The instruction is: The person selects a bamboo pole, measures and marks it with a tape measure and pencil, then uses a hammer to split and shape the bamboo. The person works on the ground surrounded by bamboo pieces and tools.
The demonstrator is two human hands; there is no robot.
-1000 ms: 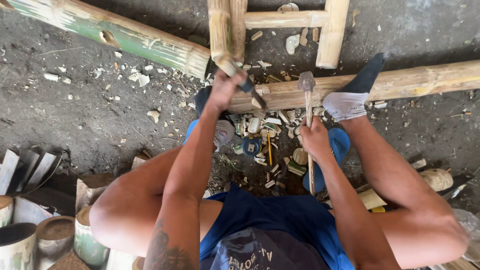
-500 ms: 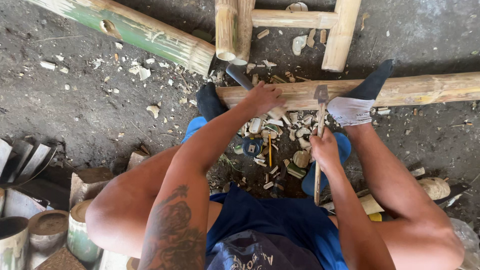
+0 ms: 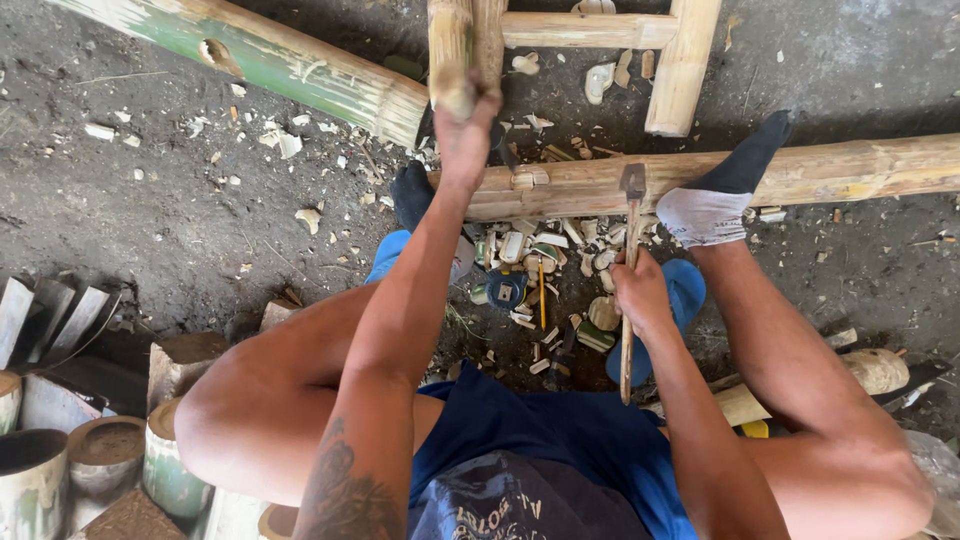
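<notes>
**A:** So what's each hand up to here?

**B:** Right hand [image 3: 640, 292] is wrapped tight around a hammer [image 3: 630, 270], fingers closed on the wooden handle. The metal head sits right up against the pole [image 3: 850, 168], the long bamboo one lying across the ground. The handle runs back down toward the person's lap.

**A:** And the left?

**B:** Left hand [image 3: 465, 135] is stretched way forward and closed around the end of a post [image 3: 450, 50], a bamboo piece that belongs to the frame [image 3: 683, 65] at the top of the view. Fingers curl around it, so that's a firm hold too.

**A:** Is the pole loose?

**B:** No, both feet are on it. Right sock [image 3: 715, 200], grey toe and dark ankle, presses on top of it just beside the hammer head. Left sock [image 3: 412, 192], a dark one, is at the near end of the pole, below the left hand.

**A:** Other stuff?

**B:** Loads of chips [image 3: 530, 250] scattered under the pole, between the knees. A blue sandal [image 3: 672, 310] sits under the right wrist. A green bamboo log [image 3: 250, 55] lies at an angle upper left, and cut bamboo cups [image 3: 105, 455] stand lower left.
</notes>
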